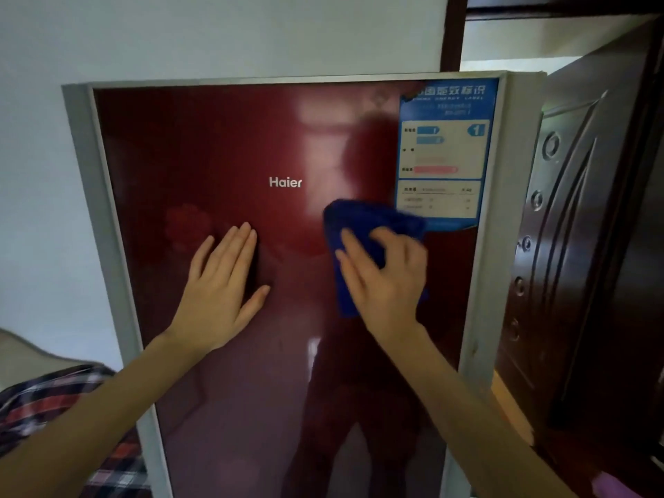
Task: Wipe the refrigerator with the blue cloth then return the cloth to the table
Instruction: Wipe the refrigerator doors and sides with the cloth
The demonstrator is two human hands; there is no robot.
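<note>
Glossy red refrigerator (215,156), right hand (388,282) grip curled on soft blue cloth (359,219), left hand (219,285) spread flat

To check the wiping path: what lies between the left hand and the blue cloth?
Head view: only bare red refrigerator door between left hand and blue cloth; the Haier logo sits higher.

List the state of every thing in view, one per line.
refrigerator door: shut, glossy.
blue cloth: bunched, pressed on the refrigerator door.
right hand: grips the blue cloth.
left hand: flat on the refrigerator door.
energy label: stuck on, top right.
wooden door: swung open.
</note>
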